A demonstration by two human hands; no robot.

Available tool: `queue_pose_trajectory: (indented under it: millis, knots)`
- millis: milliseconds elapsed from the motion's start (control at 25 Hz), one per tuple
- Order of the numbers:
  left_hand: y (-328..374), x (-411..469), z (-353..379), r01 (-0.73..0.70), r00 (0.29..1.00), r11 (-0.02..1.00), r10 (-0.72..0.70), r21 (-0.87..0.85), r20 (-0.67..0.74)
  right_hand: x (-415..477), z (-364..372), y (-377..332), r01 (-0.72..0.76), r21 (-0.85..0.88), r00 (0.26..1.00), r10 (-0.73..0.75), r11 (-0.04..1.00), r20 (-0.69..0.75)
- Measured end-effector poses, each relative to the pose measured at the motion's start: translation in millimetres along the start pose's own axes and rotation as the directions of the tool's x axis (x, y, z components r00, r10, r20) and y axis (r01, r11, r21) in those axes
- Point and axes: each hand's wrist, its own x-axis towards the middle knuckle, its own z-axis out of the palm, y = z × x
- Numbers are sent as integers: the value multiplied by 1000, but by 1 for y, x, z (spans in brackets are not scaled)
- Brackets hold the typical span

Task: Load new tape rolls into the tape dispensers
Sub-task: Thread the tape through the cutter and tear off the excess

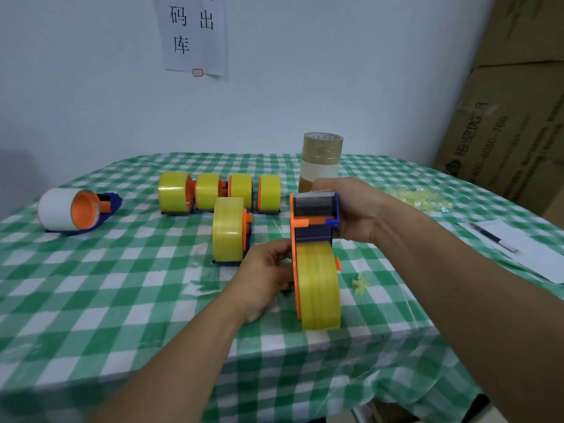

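Observation:
I hold an orange and blue tape dispenser point(314, 222) above the table's middle, with a yellow tape roll point(320, 288) seated in it. My right hand point(357, 212) grips the dispenser's cutter end from the right. My left hand point(268, 276) pinches its orange side plate beside the roll. Another loaded dispenser point(229, 230) stands just left of my left hand. Behind it stands a row of several loaded yellow dispensers point(207, 192). A dispenser with a white roll point(73, 210) lies at the far left.
A stack of brown and white tape rolls point(322, 157) stands behind my right hand. Yellow tape scraps point(421, 198) lie at the right and a small scrap point(360, 283) near the held roll. A pen on paper point(491, 236) lies by the right edge. Cardboard boxes point(512, 117) stand right.

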Motion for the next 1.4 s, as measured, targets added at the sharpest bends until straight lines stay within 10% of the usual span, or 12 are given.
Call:
queue_pose_trajectory:
  millis: [440, 840, 1400]
  knots:
    - [1, 0, 0, 25, 1000, 1000, -25, -14, -12, 10, -9, 19, -7, 71, 998, 3, 997, 59]
    - [35, -10, 6, 43, 998, 998, -46, -52, -44, 9, -15, -1, 87, -14, 972, -88, 996, -216]
    - [94, -34, -94, 136, 880, 975, -199, -173, -432, -14, 73, -51, 328, 34, 944, -327, 944, -38]
